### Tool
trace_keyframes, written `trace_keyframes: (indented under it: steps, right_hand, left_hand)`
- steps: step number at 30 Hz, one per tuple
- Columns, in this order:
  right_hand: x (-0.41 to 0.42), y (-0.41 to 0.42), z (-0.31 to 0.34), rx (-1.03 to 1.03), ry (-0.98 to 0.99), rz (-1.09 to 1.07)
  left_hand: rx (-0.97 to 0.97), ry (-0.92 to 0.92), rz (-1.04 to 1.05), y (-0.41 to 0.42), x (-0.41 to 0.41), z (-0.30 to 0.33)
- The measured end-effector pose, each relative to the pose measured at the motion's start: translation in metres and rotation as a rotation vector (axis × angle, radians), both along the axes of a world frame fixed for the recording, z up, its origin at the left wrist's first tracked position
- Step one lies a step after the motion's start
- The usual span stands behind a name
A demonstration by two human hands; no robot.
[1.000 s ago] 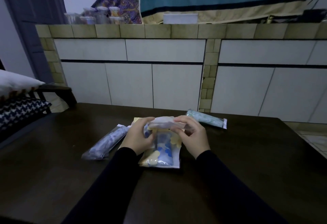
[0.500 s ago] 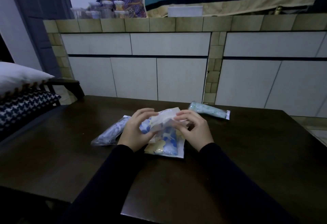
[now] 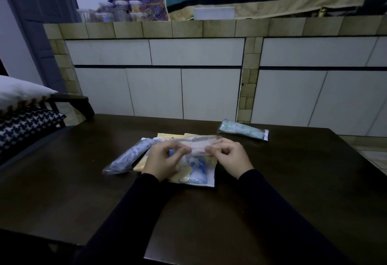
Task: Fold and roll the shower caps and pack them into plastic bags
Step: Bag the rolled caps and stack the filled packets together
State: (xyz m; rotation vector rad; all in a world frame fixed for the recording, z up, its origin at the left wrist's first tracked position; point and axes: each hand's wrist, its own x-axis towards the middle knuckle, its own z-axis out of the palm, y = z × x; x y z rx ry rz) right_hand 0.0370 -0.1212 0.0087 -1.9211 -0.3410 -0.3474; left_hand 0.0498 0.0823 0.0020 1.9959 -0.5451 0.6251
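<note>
A clear plastic bag (image 3: 198,144) is stretched flat between my left hand (image 3: 164,160) and my right hand (image 3: 231,156), each pinching one end just above the table. Under my hands lies a flat packet (image 3: 194,172) with a yellow and blue flowered shower cap in it. A rolled blue-patterned shower cap in a bag (image 3: 130,156) lies to the left of my left hand. A rolled green-patterned one in a bag (image 3: 243,131) lies at the far right, apart from the others.
The dark wooden table (image 3: 293,181) ends at a far edge near a white and tan tiled counter front (image 3: 188,76). A chair with a white pillow (image 3: 21,90) and a checked cushion stands at the left. Yellow packets (image 3: 167,135) peek out behind my hands.
My hands have pulled the clear bag from a bunched, raised shape into a flat strip stretched wide between them. The camera has tilted, so the table sits lower in view.
</note>
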Motion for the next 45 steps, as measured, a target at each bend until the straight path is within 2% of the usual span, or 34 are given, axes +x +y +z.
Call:
trace_keyframes:
  steps: [4,11,15,19,22,26,28,32,35,38,42,45]
  right_hand:
    - [0.003,0.002,-0.002,0.023,0.045,-0.054]
    - [0.009,0.004,-0.003,0.151,0.214,-0.167]
    - [0.014,0.005,-0.006,0.425,0.383,-0.167]
    - [0.011,0.009,-0.001,0.665,0.525,-0.099]
    - [0.007,0.010,0.005,0.721,0.580,-0.018]
    - [0.005,0.010,0.007,0.641,0.526,-0.104]
    - [0.004,0.011,0.007,0.625,0.502,-0.106]
    - [-0.002,0.014,0.010,0.584,0.470,-0.098]
    - [-0.008,0.016,0.016,0.566,0.417,-0.023]
    - [-0.012,0.021,0.019,0.517,0.418,0.063]
    - [-0.016,0.026,0.018,0.571,0.395,0.207]
    - [-0.021,0.026,0.021,0.567,0.327,0.295]
  left_hand:
    - [-0.132,0.257,-0.007,-0.005,0.000,0.002]
    - [-0.239,0.430,-0.005,-0.013,-0.001,0.007]
    - [-0.242,0.539,-0.013,-0.016,-0.005,0.012]
    - [-0.176,0.524,-0.010,-0.016,-0.008,0.014]
    - [-0.181,0.490,0.003,-0.016,-0.008,0.012]
    - [0.089,0.155,0.162,-0.020,-0.002,0.009]
    - [0.168,0.077,0.151,-0.027,-0.005,0.011]
    - [0.236,0.219,0.111,-0.038,-0.015,0.017]
    - [0.191,0.290,0.145,-0.041,-0.023,0.031]
    - [0.141,0.247,0.241,-0.043,-0.031,0.047]
    - [0.203,0.201,0.289,-0.041,-0.037,0.065]
    - [0.172,0.183,0.334,-0.037,-0.033,0.068]
